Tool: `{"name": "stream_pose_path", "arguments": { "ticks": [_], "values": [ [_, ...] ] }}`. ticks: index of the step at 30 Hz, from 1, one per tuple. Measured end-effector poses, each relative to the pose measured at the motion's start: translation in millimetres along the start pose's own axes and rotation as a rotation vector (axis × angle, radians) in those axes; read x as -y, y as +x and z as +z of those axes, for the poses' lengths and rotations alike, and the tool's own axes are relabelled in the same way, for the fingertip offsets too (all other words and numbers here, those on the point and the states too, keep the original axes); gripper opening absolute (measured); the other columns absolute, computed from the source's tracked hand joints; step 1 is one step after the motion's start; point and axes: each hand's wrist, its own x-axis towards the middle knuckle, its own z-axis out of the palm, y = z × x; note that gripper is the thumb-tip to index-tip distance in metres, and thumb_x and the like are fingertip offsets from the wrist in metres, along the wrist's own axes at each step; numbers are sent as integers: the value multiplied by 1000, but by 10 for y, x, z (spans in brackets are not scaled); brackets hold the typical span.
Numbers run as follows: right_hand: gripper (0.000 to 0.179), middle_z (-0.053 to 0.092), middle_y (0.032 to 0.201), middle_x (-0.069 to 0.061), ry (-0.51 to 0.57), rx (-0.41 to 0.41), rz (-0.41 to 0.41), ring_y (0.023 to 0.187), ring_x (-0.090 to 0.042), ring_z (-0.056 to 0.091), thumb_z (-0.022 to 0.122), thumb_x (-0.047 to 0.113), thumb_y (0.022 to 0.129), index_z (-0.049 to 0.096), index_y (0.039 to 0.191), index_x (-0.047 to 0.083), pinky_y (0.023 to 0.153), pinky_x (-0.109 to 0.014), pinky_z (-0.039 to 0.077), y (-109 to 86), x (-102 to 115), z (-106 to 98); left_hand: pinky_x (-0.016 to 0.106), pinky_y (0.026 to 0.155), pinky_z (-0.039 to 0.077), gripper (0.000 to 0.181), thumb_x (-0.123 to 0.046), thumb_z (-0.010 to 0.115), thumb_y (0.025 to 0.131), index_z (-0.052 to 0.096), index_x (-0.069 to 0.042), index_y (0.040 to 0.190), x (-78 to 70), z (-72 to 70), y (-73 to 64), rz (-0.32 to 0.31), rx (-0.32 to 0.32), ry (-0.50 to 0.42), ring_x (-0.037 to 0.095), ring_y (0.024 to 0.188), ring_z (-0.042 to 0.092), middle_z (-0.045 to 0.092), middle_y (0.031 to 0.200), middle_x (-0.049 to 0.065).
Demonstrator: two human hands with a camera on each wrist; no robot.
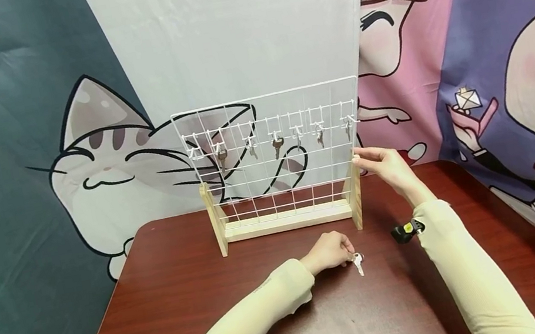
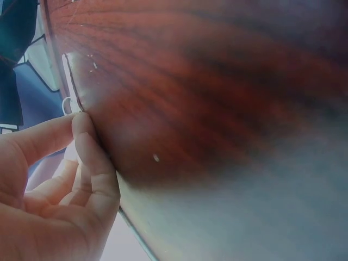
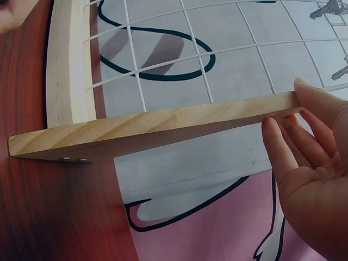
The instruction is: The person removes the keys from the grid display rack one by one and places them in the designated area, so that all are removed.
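A white wire grid rack (image 1: 263,96) stands on the table with wooden side posts and a wooden base bar (image 1: 288,223). Several keys hang on its white hooks, among them a brown-headed key (image 1: 278,144). My right hand (image 1: 388,168) pinches the top end of the right wooden post (image 3: 163,122) between thumb and fingers. In front of the rack, low over the table, my left hand (image 1: 329,250) pinches a silver key (image 1: 359,265) by its ring. In the left wrist view that key is seen edge-on, partly behind the fingertips (image 2: 81,122).
The dark red wooden table (image 1: 163,305) stretches out on both sides of the rack. Behind it hangs a cloth backdrop (image 1: 232,30) with cartoon figures. A black wrist camera (image 1: 406,231) sits on my right sleeve.
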Motion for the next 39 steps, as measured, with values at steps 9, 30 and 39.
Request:
{"name": "stream_pose_path", "arguments": {
  "ticks": [9, 30, 39],
  "values": [
    [56, 58, 140, -15, 19, 35, 12, 113, -4, 57, 68, 33, 98, 55, 144, 6, 109, -40, 41, -24, 109, -11, 14, 58, 47, 8, -10, 77, 85, 73, -8, 92, 84, -72, -43, 23, 36, -43, 1, 52, 58, 65, 65, -10],
    [54, 56, 142, -16, 51, 45, 2, 110, 1, 57, 67, 29, 99, 54, 145, 4, 94, -16, 45, -34, 90, -4, 40, 74, 58, 33, -12, 70, 94, 65, 7, 121, 1099, -1238, -984, -89, -140, -258, 29, 84, 69, 73, 99, 11],
    [51, 54, 142, -23, 58, 61, -7, 106, 3, 58, 66, 21, 100, 52, 143, -3, 91, -13, 46, -203, 345, 10, 40, 75, 57, 33, -10, 69, 95, 65, 7, 122, 1194, -1687, -1246, -116, -240, -230, 28, 87, 66, 72, 104, 14]
  ]
}}
